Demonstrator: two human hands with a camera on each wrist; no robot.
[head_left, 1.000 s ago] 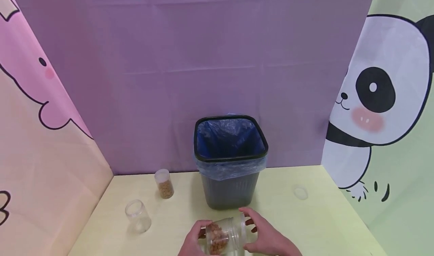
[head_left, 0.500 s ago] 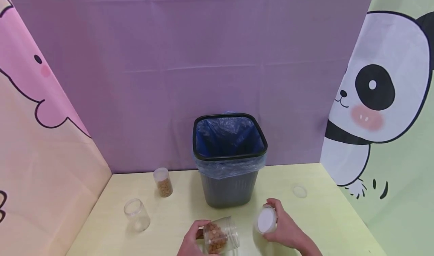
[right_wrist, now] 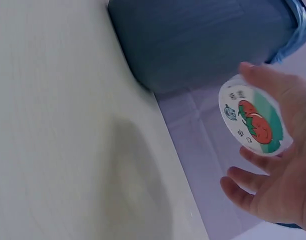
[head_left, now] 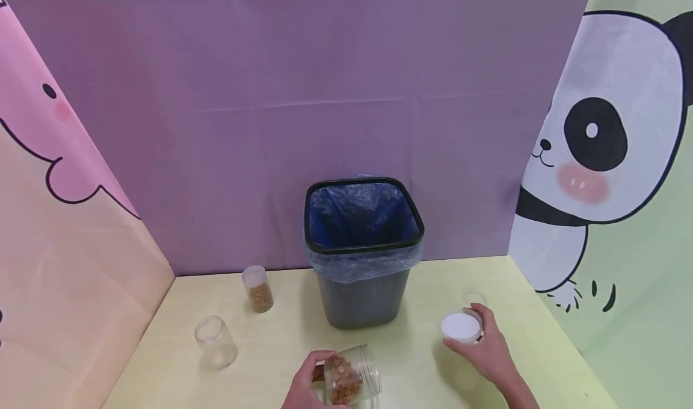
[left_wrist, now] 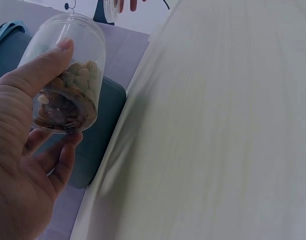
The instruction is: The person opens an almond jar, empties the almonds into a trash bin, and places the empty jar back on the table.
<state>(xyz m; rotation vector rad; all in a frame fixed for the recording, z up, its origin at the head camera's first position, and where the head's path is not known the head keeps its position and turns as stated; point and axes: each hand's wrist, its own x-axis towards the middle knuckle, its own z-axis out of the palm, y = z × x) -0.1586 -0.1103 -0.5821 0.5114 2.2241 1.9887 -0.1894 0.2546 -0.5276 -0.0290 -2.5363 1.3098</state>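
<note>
Grips a clear jar [head_left: 350, 373] in the left hand [head_left: 310, 384], with the thumb pressed to one side of the wall and the fingers [left_wrist: 65, 162] curled round the other. Holds it at the near centre of the scene, on the near side of the grey bin [head_left: 360, 301], tilted onto its side with the threaded mouth turned right. Contains brown pieces [head_left: 344, 384], heaped towards the base end.

Pinches a round lid [head_left: 461, 327] in the right hand [head_left: 491, 352], well apart from the jar and to its right, between thumb and forefinger, with the other fingers partly bent and away from it. Shows a plain white side to the head view and, to the right wrist view, a printed face with red fruit figures and a green band.

Has on the far part of the pale tabletop [head_left: 162, 373] the bin, with a black rim and blue liner, before a purple backdrop [head_left: 216, 168]. Includes to the left a second clear jar [head_left: 216, 341], mouth up, and, farther off, a small upright container [head_left: 257, 289] with tan pieces in its lower part. Carries a faint pale ring [head_left: 476, 295] just beyond the lid. Features a panda drawing [head_left: 601, 135] on the right wall.
</note>
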